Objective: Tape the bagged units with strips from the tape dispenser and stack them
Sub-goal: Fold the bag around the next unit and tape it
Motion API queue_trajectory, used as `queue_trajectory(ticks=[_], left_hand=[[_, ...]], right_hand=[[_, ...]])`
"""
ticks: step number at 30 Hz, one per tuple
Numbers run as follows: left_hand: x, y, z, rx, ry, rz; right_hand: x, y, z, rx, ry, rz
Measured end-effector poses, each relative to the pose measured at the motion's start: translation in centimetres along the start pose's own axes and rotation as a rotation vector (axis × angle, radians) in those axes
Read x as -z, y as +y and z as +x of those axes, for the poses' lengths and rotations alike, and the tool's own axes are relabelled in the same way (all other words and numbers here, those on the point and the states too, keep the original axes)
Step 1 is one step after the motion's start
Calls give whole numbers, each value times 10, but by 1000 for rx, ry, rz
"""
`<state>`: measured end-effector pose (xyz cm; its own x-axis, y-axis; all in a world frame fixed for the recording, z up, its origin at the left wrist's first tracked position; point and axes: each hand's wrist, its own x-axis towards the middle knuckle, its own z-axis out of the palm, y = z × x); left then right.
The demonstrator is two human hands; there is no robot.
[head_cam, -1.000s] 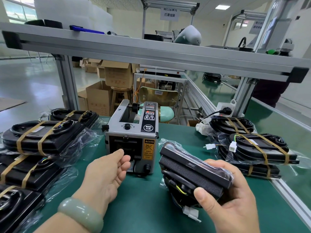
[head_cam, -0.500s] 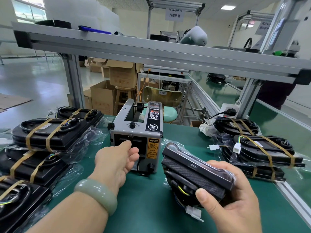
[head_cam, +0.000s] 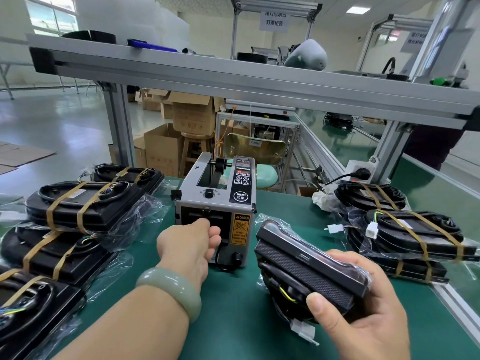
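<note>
Two hands: both in view over green table (head_cam: 233, 320), one each side of tape dispenser (head_cam: 215, 203).
Left hand: left hand (head_cam: 189, 245) reaches to near face of dispenser, fingers curled in at the dark outlet slot; fingertips hidden, cannot tell if they pinch a strip. Pale green bangle (head_cam: 170, 291) on wrist.
Right hand: right hand (head_cam: 363, 315) wrapped around bagged unit (head_cam: 309, 271), thumb on near edge, fingers behind far side; unit tilted, raised off table, just right of dispenser.
Bagged unit: black, mesh-textured face, clear bag around it, no tape bands seen; white connector (head_cam: 302, 329) hangs at near end.
Tape dispenser: grey box, centre of table, knob on top, yellow caution label on near face right of slot, black cord at base.
Left stack: taped units (head_cam: 78, 203) in bags with tan bands, piled along left side, near to far.
Right stack: taped units on right (head_cam: 413, 235), tan bands, stacked near right table edge; well apart from held unit.
Far: aluminium frame rail (head_cam: 233, 74) across top, cardboard boxes (head_cam: 192, 115) behind.
</note>
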<state>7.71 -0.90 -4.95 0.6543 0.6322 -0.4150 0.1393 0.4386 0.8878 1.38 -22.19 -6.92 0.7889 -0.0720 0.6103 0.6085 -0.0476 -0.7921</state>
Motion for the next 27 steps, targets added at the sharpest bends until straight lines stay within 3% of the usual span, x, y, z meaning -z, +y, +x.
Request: queue_trajectory(ticks=[6, 16, 27], left_hand=[[3, 0, -3, -46, 4, 36], [14, -1, 0, 53, -116, 42], [-2, 0, -2, -45, 53, 42]], right_hand=[[1, 1, 3, -17, 10, 35], [0, 0, 3, -30, 24, 41], [-2, -1, 2, -39, 45, 50]])
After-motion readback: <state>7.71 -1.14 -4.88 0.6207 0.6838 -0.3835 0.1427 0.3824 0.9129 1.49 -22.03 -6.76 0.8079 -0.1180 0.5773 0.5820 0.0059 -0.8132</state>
